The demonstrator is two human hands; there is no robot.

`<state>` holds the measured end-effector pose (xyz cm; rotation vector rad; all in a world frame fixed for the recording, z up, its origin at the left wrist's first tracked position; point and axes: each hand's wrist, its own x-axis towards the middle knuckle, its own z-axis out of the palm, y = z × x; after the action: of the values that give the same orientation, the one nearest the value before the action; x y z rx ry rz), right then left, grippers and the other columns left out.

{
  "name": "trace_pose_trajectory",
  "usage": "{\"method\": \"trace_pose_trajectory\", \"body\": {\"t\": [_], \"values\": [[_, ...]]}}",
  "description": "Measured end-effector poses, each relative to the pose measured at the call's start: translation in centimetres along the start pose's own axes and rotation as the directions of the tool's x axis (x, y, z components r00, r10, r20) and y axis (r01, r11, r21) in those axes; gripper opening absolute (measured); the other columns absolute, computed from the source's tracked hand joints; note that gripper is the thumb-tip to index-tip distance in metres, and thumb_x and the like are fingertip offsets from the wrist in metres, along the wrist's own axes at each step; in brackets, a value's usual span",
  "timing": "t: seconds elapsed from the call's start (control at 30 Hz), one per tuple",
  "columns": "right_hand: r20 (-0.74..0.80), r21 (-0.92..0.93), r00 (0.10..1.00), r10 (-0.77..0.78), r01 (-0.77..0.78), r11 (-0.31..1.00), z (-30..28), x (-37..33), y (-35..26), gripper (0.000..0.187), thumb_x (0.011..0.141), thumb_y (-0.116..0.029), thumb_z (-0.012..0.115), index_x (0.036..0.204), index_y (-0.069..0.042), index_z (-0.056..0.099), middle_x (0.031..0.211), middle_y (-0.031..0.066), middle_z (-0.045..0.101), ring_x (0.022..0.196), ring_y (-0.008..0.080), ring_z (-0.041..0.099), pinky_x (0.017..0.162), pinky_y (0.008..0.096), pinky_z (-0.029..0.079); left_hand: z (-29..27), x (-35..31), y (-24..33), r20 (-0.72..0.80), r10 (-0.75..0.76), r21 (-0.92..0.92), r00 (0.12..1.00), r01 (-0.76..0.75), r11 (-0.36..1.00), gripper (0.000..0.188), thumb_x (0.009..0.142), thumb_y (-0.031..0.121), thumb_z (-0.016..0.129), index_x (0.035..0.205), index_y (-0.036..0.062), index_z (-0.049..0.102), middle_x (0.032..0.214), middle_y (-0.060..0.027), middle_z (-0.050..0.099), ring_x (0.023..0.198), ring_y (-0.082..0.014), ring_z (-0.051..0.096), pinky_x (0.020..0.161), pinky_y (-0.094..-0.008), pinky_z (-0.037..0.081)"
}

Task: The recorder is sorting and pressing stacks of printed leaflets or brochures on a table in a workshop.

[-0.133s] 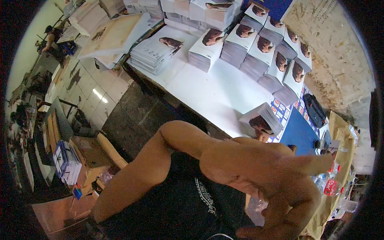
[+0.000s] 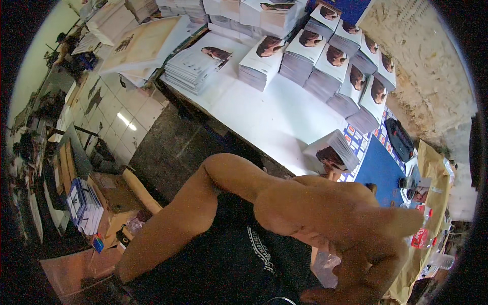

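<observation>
My left arm rises from the lower left, bent at the elbow, with the forearm crossing over my black shirt (image 2: pixel 223 264). My left hand (image 2: pixel 366 249) is very close to the camera at the lower right, blurred, with its fingers spread and nothing in it. It hangs in front of a blue mat (image 2: pixel 378 170) and a small stack of white booklets with a portrait cover (image 2: pixel 333 150) at the near edge of a white table (image 2: pixel 269 117). My right hand is out of view.
Several taller stacks of the same booklets (image 2: pixel 325 61) line the table's far side. A black pouch (image 2: pixel 399 140) and plastic bottles (image 2: pixel 422 236) lie at the right. Cardboard boxes (image 2: pixel 117 198) and a blue paper stack (image 2: pixel 84 203) sit on the floor at the left. Another person (image 2: pixel 63 43) is far off.
</observation>
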<state>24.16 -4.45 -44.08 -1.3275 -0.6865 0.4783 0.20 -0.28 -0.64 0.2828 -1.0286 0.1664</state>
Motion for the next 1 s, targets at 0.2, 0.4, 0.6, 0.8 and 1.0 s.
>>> {"method": "trace_pose_trajectory", "body": {"t": [0.2, 0.4, 0.6, 0.8, 1.0], "values": [[-0.039, 0.081, 0.999, 0.007, -0.004, 0.997, 0.2, 0.2, -0.2, 0.034, 0.104, -0.025, 0.051, 0.118, 0.004, 0.040, 0.124, 0.0284, 0.054, 0.115, 0.0383, 0.056, 0.102, 0.0517, 0.046, -0.6, 0.5, -1.7, 0.100, 0.182, 0.046, 0.978, -0.187, 0.981, 0.060, 0.095, 0.052, 0.060, 0.097, -0.0074, 0.056, 0.079, -0.0168, 0.062, 0.060, -0.0245, 0.061, 0.051, -0.0292, 0.045], [0.033, -0.138, 0.990, -0.135, 0.138, 0.981, 0.5, 0.1, -1.8, 0.033, 0.101, -0.025, 0.056, 0.121, 0.000, 0.049, 0.124, 0.0147, 0.046, 0.119, 0.0278, 0.047, 0.106, 0.0436, 0.034, 2.8, 2.0, -1.8, -0.123, 0.234, 0.266, 0.964, -0.196, 0.944, 0.064, 0.080, 0.056, 0.076, 0.096, -0.0044, 0.061, 0.083, -0.0115, 0.061, 0.065, -0.0188, 0.058, 0.054, -0.0288, 0.042], [0.016, -0.072, 0.997, -0.077, 0.078, 0.994, 0.4, 0.1, -3.6, 0.030, 0.101, -0.023, 0.055, 0.118, 0.001, 0.052, 0.127, 0.0136, 0.047, 0.120, 0.0249, 0.044, 0.105, 0.0397, 0.033, 1.5, 2.4, 2.2, 0.193, 0.204, 0.742, 0.960, -0.279, 0.610, 0.037, 0.091, 0.036, 0.070, 0.082, 0.0005, 0.062, 0.077, -0.0090, 0.061, 0.066, -0.0196, 0.058, 0.054, -0.0314, 0.043], [0.127, 0.032, 0.991, -0.030, 0.026, 0.999, 3.2, 0.6, -8.2, 0.028, 0.100, -0.016, 0.047, 0.121, 0.002, 0.054, 0.121, 0.0143, 0.060, 0.108, 0.0242, 0.059, 0.096, 0.0384, 0.047, -15.9, -11.7, 11.0, -0.337, 0.423, 0.906, 0.841, 0.412, -0.098, 0.063, 0.080, 0.039, 0.083, 0.123, 0.0040, 0.052, 0.133, -0.0142, 0.049, 0.123, -0.0254, 0.048, 0.106, -0.0428, 0.039], [-0.041, 0.138, 0.999, -0.026, 0.031, 0.990, 7.3, 0.2, -10.9, 0.012, 0.097, -0.009, 0.050, 0.103, 0.000, 0.055, 0.109, 0.0133, 0.059, 0.102, 0.0246, 0.053, 0.095, 0.0385, 0.043, -18.8, -17.4, 3.6, -0.697, 0.433, 0.655, 0.571, 0.753, 0.062, 0.083, 0.091, 0.021, 0.069, 0.155, 0.0011, 0.020, 0.149, -0.0225, 0.041, 0.139, -0.0330, 0.041, 0.114, -0.0427, 0.035]]}}
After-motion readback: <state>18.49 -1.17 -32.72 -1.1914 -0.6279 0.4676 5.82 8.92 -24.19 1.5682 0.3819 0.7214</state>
